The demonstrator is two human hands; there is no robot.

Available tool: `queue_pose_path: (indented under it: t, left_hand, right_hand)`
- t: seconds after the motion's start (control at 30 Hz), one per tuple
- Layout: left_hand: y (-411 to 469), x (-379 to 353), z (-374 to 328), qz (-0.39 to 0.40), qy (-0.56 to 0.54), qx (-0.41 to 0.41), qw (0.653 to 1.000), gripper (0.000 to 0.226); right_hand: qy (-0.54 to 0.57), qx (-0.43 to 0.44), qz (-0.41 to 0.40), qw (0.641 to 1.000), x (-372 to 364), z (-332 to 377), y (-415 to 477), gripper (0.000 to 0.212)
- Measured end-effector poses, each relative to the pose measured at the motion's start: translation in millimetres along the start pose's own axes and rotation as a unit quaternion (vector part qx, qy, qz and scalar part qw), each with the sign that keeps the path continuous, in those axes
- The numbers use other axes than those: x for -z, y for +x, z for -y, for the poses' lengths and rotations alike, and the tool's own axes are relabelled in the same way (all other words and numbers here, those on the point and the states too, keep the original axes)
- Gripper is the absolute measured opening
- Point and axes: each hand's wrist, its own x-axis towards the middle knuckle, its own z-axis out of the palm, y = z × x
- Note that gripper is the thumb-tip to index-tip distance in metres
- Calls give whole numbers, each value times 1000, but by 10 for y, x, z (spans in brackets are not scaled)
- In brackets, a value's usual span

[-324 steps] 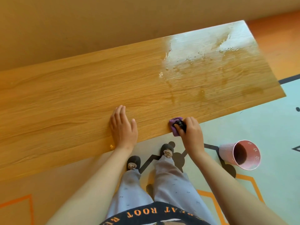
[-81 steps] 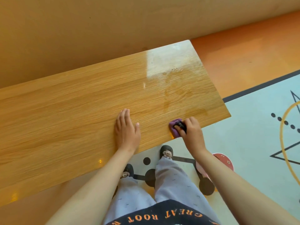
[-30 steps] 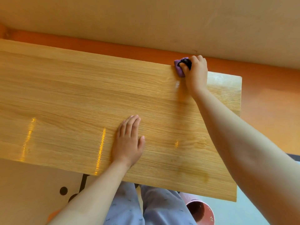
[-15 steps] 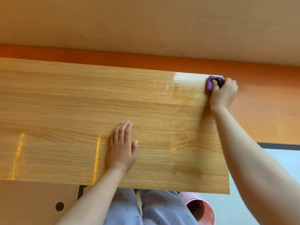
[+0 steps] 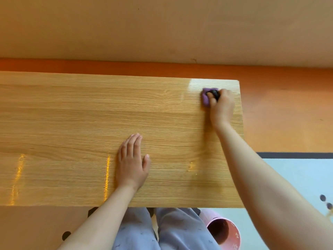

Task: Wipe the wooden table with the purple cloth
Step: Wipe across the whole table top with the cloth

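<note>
Purple cloth (image 5: pixel 205 100) sits bunched under my right hand (image 5: pixel 222 108) at the far right corner of the table (image 5: pixel 72 114), on the wood and just inside its right edge. The fingers there are curled over the wad and pinch it down against the surface. Something small and black (image 5: pixel 215 94) shows among them, and I cannot tell what it is. The cloth pokes out on the left side of those fingers, toward the long open run of table. Its visible lump is longer from far edge to near edge than it is wide, so it lies across the grain, while the table's long axis runs left to right. My left hand (image 5: pixel 132 165) lies flat near the front edge, well apart from the cloth, fingers straight and close together, thumb out. The right hand is plainly the one to work. I judge the next stroke should go leftward or back toward me, where a few droplets (image 5: pixel 191 166) glint. A pale sheen (image 5: pixel 195 83) marks the corner beside the cloth.
</note>
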Motion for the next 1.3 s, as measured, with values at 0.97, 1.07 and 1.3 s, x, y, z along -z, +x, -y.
queue_pose_path:
  t: [0.97,1.07,1.3]
  left_hand:
    - [-12,-31,21,-12,4,-19,1000,61]
    - [-6,-28,18,-17,4,-21,1000,61]
    - [-16,-38,18,-27,-1,-31,999,59]
  right_hand:
    - [-38,-65,-33,997,333,-255,-808,22]
    - [-1,-14,10,1000,30,197,-1192,15]
    - [-14,44,34,998,-75,374,-1468,21]
